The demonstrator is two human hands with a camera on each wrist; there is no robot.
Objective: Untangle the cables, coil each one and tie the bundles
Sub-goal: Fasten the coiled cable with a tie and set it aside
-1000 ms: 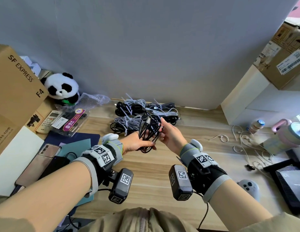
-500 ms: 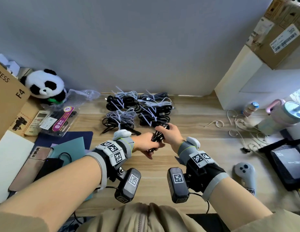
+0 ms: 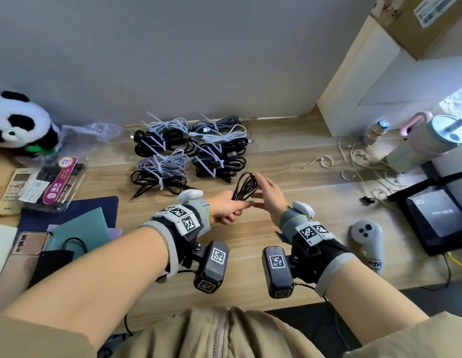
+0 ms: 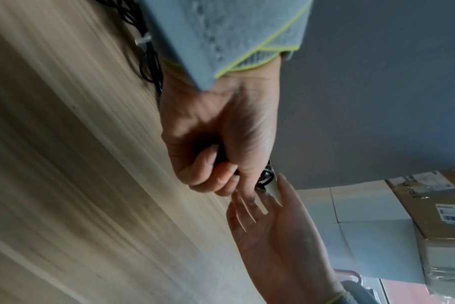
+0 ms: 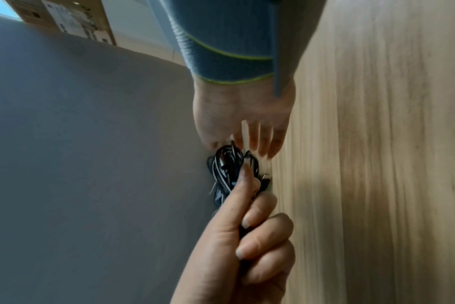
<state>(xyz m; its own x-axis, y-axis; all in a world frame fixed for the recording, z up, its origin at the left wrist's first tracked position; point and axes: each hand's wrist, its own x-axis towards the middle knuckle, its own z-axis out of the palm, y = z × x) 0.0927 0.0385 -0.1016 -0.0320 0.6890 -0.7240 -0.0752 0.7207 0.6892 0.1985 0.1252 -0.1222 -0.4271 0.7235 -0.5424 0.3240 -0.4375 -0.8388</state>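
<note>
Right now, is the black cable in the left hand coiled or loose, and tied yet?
Coiled, not tied. The black cable sits in gathered loops gripped by the left hand; no tie shows on it. The right hand lies open beside it.

head view looks down from above; both wrist views sit close, sharing the coiled black cable.

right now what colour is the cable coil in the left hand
Black. The cable coil gripped by the left hand shows best in the head view.

Both bare forearms wore grey knit wristbands edged in lime, black braces carrying 2 square-coded tags each, and black cameras; sleeves were khaki
</note>
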